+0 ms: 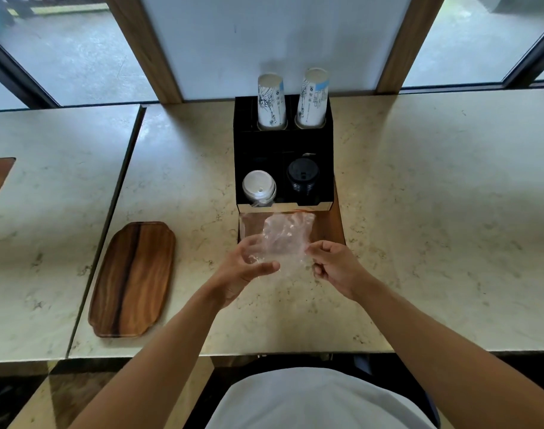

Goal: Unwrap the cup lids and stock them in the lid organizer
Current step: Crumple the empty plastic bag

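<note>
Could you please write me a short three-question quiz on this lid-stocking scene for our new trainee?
1. True or false: both hands, left hand and right hand, grip the clear plastic wrapper.
2. Which organizer front slot holds the white lids: A left, B right?
3. Fill in: the wooden tray lies to the ____ of the organizer.

Key: 1 true; 2 A, with the black lids on the right; 3 left.

Both forearms are bare to the edge of view, with no watch, ring or glove on the left hand (242, 267) or right hand (335, 267). A plain white shirt (320, 400) covers the torso.
</note>
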`<state>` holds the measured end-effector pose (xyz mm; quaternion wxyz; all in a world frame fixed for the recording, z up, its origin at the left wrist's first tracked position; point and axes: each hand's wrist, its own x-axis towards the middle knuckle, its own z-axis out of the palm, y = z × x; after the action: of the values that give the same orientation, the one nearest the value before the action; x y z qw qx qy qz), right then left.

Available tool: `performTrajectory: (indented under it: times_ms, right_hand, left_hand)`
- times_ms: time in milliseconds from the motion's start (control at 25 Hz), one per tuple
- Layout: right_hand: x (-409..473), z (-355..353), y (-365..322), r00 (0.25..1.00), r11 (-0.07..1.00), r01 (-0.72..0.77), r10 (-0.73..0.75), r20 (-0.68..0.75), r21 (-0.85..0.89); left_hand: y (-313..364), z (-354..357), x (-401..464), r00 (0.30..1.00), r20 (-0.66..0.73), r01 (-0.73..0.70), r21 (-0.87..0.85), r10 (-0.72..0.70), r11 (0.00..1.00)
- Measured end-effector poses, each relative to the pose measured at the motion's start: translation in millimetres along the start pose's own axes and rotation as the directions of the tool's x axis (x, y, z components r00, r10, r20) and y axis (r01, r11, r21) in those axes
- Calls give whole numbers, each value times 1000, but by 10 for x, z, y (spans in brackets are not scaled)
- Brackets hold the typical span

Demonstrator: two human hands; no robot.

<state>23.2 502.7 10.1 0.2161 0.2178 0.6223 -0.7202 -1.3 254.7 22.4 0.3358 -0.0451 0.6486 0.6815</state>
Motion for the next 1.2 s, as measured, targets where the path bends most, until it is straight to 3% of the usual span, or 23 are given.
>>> performTrajectory:
  times_ms: [200, 360, 480, 720, 960, 1040, 1200]
  right_hand:
    - [-51, 67, 36, 998, 989, 61, -61, 1, -137]
    - [-88, 46, -35, 948, 997, -45, 20, 318, 70]
    - [-75, 66, -61, 885, 995, -93, 65, 461, 39]
    - [-67, 92, 3, 965, 1000, 8, -7, 262, -4]
    - [-73, 103, 39, 976, 982, 117, -86, 202, -148]
    - [-73, 97, 28, 972, 992, 91, -70, 224, -84]
    - [-66, 128, 11, 965, 963, -67, -4, 263, 262]
  left_hand:
    - [4, 97, -36, 994, -92, -78, -131, 67, 988]
    - [33, 77, -64, 999, -38, -18, -176, 12, 984]
    - [41, 88, -90, 999, 7, 48, -169, -47, 985]
    - [-18, 51, -115, 990, 12, 140, -220, -140, 965]
    - [-48, 15, -140, 983, -69, 168, -73, -173, 983]
    - [-63, 3, -133, 980, -114, 156, -94, -166, 983]
    - [-67, -11, -88, 986, -76, 109, -357, -145, 928]
